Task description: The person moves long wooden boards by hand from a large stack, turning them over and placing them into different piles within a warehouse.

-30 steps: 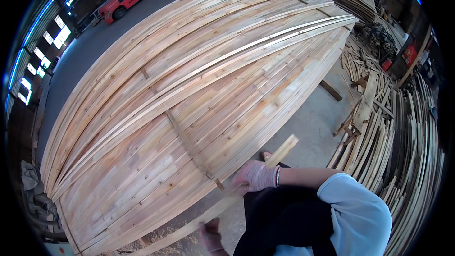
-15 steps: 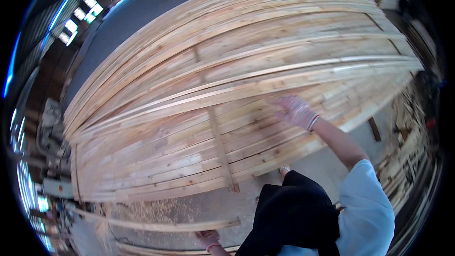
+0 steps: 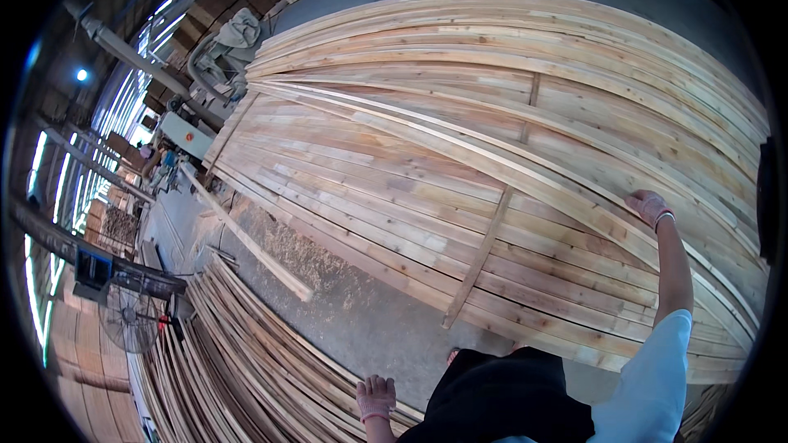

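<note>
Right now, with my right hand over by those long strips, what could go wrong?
The long strips near your right hand lie slantwise across the stack of boards, so they might slide. The lone board beside the sawdust could catch a leg. That sawdust might make the floor slippery.

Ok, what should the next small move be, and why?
Probably close the right hand firmly on the long wooden strip: it is right at that strip, grip unclear, and the strip lies aslant atop the stacked boards. The left hand appears empty.
</note>
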A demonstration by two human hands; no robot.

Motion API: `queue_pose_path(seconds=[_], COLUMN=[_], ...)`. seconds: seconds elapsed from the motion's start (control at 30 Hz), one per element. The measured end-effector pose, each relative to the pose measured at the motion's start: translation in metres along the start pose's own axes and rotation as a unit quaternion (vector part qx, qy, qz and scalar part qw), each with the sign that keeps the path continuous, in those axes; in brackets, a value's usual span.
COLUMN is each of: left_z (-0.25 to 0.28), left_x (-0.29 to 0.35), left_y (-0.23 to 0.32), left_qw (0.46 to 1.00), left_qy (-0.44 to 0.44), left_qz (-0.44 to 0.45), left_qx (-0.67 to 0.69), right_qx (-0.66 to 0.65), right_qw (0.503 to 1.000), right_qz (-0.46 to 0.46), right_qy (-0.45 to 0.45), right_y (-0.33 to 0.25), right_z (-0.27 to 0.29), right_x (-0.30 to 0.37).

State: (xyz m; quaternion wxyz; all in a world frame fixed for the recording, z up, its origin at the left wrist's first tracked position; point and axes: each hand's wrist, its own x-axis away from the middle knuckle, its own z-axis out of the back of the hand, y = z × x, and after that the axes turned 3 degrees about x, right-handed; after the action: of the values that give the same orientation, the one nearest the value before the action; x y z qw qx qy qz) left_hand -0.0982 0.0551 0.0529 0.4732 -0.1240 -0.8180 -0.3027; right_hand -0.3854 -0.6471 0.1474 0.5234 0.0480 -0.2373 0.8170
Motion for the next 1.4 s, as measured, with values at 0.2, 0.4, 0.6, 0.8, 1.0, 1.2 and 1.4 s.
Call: queue_pose_path(seconds=[0.2,0.4,0.6,0.8,1.0,1.2,1.4], left_z=[-0.007,-0.034,-0.063,-0.140,-0.240,-0.348,-0.451], left_x=[0.008,-0.014,-0.044,0.011,0.027,0.051,0.071], left_y=[-0.016,-0.016,-0.023,-0.048,-0.103,-0.214,-0.317], left_qw=[0.998,0.982,0.962,0.904,0.778,0.648,0.534], left_qy=[-0.016,-0.133,-0.198,-0.321,-0.470,-0.578,-0.584], left_qz=[0.058,0.128,0.153,0.005,-0.054,-0.034,-0.119], left_qx=[-0.003,-0.034,-0.107,-0.284,-0.414,-0.496,-0.600], right_qx=[-0.017,0.171,0.170,0.164,0.234,0.251,0.007], right_qw=[0.999,0.985,0.984,0.985,0.968,0.960,0.980], right_qz=[-0.046,0.017,-0.038,-0.020,-0.035,-0.016,0.094], right_qy=[-0.022,0.018,-0.043,0.047,0.079,0.120,0.178], right_y=[-0.018,-0.028,-0.043,-0.055,-0.063,-0.053,0.003], right_z=[0.013,-0.016,-0.014,-0.038,-0.046,-0.048,-0.038], right_x=[0.023,0.051,0.055,0.088,0.106,0.106,0.078])
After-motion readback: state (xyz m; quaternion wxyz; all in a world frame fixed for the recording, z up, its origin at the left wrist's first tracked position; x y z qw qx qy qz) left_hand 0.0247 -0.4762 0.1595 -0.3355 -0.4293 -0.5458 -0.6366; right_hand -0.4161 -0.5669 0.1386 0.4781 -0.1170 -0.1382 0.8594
